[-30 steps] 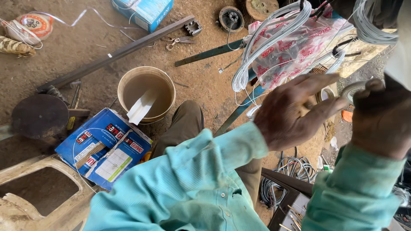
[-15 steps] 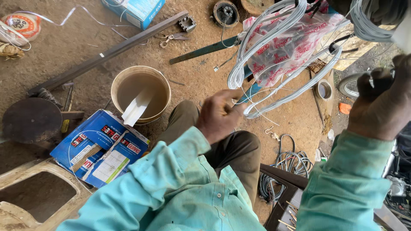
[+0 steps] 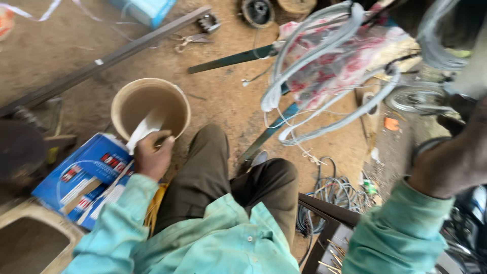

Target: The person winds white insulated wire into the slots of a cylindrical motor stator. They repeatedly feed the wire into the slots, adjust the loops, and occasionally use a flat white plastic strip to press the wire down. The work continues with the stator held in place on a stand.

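Observation:
My left hand (image 3: pixel 152 157) reaches down to a tan bucket (image 3: pixel 119 101) on the dirt floor. Its fingers are closed on the lower end of a flat white strip (image 3: pixel 145 128) that stands in the bucket. My right arm (image 3: pixel 449 165), in a teal sleeve, is raised at the right edge of the view. The right hand is blurred and mostly cut off near a coil of grey wire (image 3: pixel 436 45), so its grip cannot be made out. My bent knees (image 3: pixel 213 167) in dark trousers lie between the two arms.
Blue printed boxes (image 3: pixel 83 175) lie left of the bucket. Behind it a long metal bar (image 3: pixel 116 53) crosses the floor, with pliers (image 3: pixel 185 43) close by. Grey wire loops (image 3: pixel 314 56) hang over a red-patterned plastic bag (image 3: pixel 350 68), and loose cables (image 3: pixel 340 190) lie lower right.
My left hand has dropped from the raised right hand, past my knee, down to the bucket and closed on the white strip. The view has tilted down and left.

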